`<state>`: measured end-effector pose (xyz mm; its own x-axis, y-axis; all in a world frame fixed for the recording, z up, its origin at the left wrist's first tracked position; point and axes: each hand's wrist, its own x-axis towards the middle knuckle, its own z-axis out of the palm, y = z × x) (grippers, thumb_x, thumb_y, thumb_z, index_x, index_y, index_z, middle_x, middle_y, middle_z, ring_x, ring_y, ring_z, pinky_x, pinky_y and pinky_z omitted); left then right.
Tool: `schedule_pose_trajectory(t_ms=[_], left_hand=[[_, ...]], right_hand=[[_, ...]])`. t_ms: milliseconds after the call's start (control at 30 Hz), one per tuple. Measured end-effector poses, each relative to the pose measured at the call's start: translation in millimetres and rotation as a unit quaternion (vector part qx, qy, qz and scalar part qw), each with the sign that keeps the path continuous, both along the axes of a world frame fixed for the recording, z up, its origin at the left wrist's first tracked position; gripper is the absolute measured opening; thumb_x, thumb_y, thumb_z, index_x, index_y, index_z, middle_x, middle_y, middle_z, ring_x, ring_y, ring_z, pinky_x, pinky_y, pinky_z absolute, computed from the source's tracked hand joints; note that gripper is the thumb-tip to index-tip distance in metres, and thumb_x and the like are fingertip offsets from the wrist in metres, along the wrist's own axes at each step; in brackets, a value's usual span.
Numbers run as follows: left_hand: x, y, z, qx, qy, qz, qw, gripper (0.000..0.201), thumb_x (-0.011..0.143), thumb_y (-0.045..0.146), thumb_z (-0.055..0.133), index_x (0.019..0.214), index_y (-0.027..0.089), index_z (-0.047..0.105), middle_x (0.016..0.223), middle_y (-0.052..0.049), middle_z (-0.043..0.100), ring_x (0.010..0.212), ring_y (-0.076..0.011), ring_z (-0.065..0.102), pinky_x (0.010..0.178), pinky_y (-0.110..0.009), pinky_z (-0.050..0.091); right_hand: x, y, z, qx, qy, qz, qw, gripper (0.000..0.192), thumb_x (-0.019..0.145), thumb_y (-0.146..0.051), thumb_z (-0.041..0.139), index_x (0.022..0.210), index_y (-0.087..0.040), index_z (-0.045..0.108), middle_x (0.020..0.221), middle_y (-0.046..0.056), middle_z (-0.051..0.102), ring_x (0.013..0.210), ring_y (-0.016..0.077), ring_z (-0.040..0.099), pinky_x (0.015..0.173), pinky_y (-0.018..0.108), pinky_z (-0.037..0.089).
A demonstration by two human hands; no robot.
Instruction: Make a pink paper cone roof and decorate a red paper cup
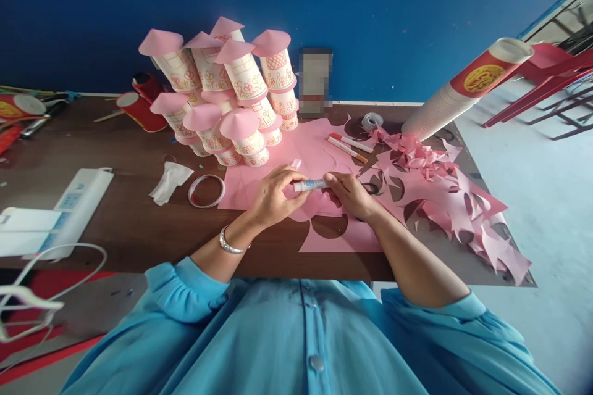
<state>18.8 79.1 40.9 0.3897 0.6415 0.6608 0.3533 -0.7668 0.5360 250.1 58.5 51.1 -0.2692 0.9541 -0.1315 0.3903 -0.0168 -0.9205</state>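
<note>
Pink paper everywhere on this one. Both our hands are pinched on a small glue tube (309, 185) held sideways over the middle of the table, near the front edge. Our left hand (273, 196) has its fingers curled in tight, thumb and fingertips pressed on the tube's left end, where we think the cap is but can't really tell. Our right hand (351, 194) pinches the other end the same way, fingers closed, nothing spread. There's a silver bracelet (230, 243) on the left wrist.

Under the hands lies a pink sheet (301, 154) with round holes cut out of it, reaching to the table's front edge. Toward the right edge sits a messy heap of pink scraps (456, 197). Two markers (349, 145) lie on the sheet just behind the hands, and a small tape roll (372, 120) sits behind those. A ring of clear tape (206, 191) lies left of the sheet, beside a crumpled white tissue (169, 180).

At the back edge stands a tower of paper cups (227, 92) topped with pink cones. A long sleeve of stacked cups (463, 92) lies tilted at the back right corner. A power strip (76, 200) rests near the left edge.

The tube itself is whitish with a bluish label, mostly hidden by our fingers.
</note>
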Motion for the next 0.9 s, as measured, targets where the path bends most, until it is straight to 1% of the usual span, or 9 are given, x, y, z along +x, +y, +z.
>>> schedule_pose_trajectory(t_ms=[100,167,300,433,500,600,633,733,900], left_hand=[[0,-1,-0.7,-0.002,0.001,-0.001,1.000,0.012,0.095,0.018,0.080,0.100,0.021,0.069,0.091,-0.002,0.080,0.086,-0.0177,0.076,0.084,-0.033,0.065],[1,-1,-1.8,-0.004,-0.001,0.001,1.000,0.012,0.095,0.017,0.079,0.100,0.021,0.069,0.092,-0.003,0.080,0.087,-0.0178,0.076,0.085,-0.033,0.065],[0,0,-5.3,-0.029,-0.012,-0.006,0.999,0.012,0.097,0.021,0.081,0.104,0.021,0.071,0.096,-0.004,0.081,0.090,-0.0180,0.076,0.086,-0.033,0.065],[-8,4,-4.5,-0.084,-0.016,-0.035,0.996,0.054,0.093,0.037,0.089,0.138,0.020,0.067,0.124,-0.012,0.080,0.093,-0.0177,0.076,0.082,-0.033,0.067],[-16,4,-0.1,-0.096,-0.006,-0.032,0.995,0.056,0.095,0.033,0.087,0.144,0.020,0.064,0.127,-0.012,0.079,0.096,-0.0174,0.076,0.082,-0.032,0.067],[-31,0,7.2,-0.054,0.065,-0.011,0.996,0.014,0.102,0.019,0.073,0.116,0.020,0.076,0.114,-0.008,0.082,0.100,-0.0185,0.077,0.086,-0.033,0.066],[-36,-2,8.2,-0.026,0.097,-0.004,0.995,0.010,0.103,0.017,0.071,0.110,0.021,0.076,0.109,-0.007,0.082,0.101,-0.0197,0.077,0.090,-0.035,0.065],[-47,-10,4.1,0.046,0.178,-0.009,0.983,0.015,0.104,0.014,0.066,0.109,0.022,0.077,0.105,-0.006,0.083,0.096,-0.0209,0.077,0.086,-0.037,0.065],[-52,-17,-12.1,0.106,0.212,-0.016,0.971,0.018,0.105,0.014,0.066,0.115,0.021,0.078,0.111,-0.006,0.086,0.101,-0.0224,0.078,0.088,-0.038,0.064]], right_hand=[[0,0,-4.0,-0.039,0.025,-0.020,0.999,0.084,0.090,-0.104,0.045,0.075,-0.022,0.060,0.054,-0.004,0.052,0.045,0.0115,0.045,0.047,0.027,0.035],[-1,0,-5.0,-0.028,0.047,-0.020,0.998,0.083,0.090,-0.102,0.049,0.074,-0.021,0.062,0.054,-0.003,0.052,0.047,0.0115,0.047,0.048,0.027,0.038],[-4,2,-3.6,0.021,0.146,-0.006,0.989,0.068,0.087,-0.088,0.075,0.095,-0.020,0.075,0.070,-0.001,0.066,0.060,0.0140,0.060,0.059,0.029,0.053],[-4,2,1.6,0.048,0.220,-0.073,0.972,0.059,0.078,-0.073,0.092,0.102,-0.022,0.078,0.082,0.000,0.070,0.062,0.0131,0.061,0.059,0.029,0.056],[0,0,7.9,0.092,0.198,-0.109,0.970,0.051,0.084,-0.068,0.090,0.103,-0.022,0.079,0.090,0.002,0.073,0.068,0.0143,0.064,0.061,0.029,0.058],[4,-5,19.9,0.192,0.089,-0.119,0.970,0.034,0.095,-0.056,0.083,0.104,-0.024,0.082,0.105,0.006,0.078,0.085,0.0183,0.072,0.070,0.030,0.061],[4,-7,22.9,0.219,0.048,-0.108,0.969,0.029,0.098,-0.053,0.081,0.104,-0.025,0.083,0.106,0.006,0.079,0.090,0.0197,0.074,0.073,0.031,0.061],[0,-15,23.8,0.260,-0.040,-0.058,0.963,0.021,0.103,-0.046,0.077,0.107,-0.026,0.083,0.106,0.006,0.083,0.094,0.0211,0.077,0.078,0.032,0.064],[-13,-20,3.9,0.282,-0.087,-0.026,0.955,0.017,0.107,-0.040,0.075,0.111,-0.025,0.081,0.108,0.007,0.085,0.091,0.0213,0.080,0.081,0.031,0.065]])
